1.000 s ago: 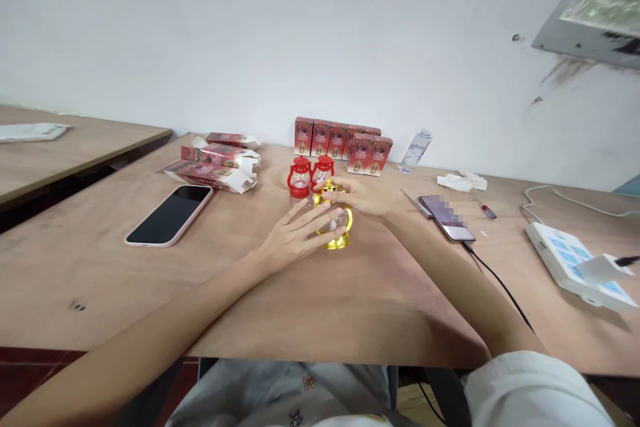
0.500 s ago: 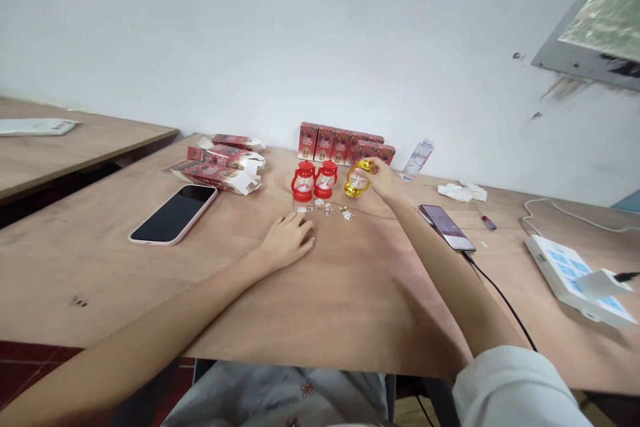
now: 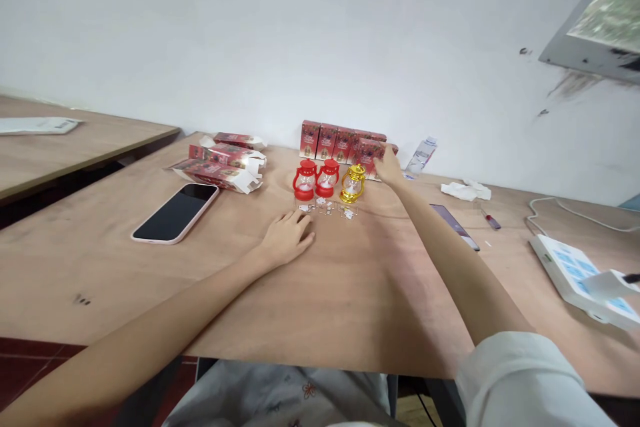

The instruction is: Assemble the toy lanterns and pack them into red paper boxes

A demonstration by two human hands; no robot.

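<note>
My left hand (image 3: 287,238) lies on the wooden table, fingers spread and holding nothing. Just beyond its fingertips are small white pieces with thin wire bits (image 3: 349,213). My right hand (image 3: 389,166) grips the right side of a small red printed box (image 3: 367,157) at the front of a row of similar boxes (image 3: 326,141). Its fingertips are partly hidden behind that box. A gold mini lantern (image 3: 353,184) stands upright just left of this hand. Two red mini lanterns (image 3: 305,181) stand side by side to the left of the gold one.
Opened red cartons (image 3: 220,175) lie at the left, behind a phone with a pink case (image 3: 176,213). To the right are a tilted clear bottle (image 3: 421,157), crumpled tissue (image 3: 466,191), another phone (image 3: 454,225) and a white power strip (image 3: 575,273). The wall borders the back.
The gold lantern, tilted in my right hand before, now stands upright on the table. My right hand has let go of it and moved back to a red box. My left hand stays put.
</note>
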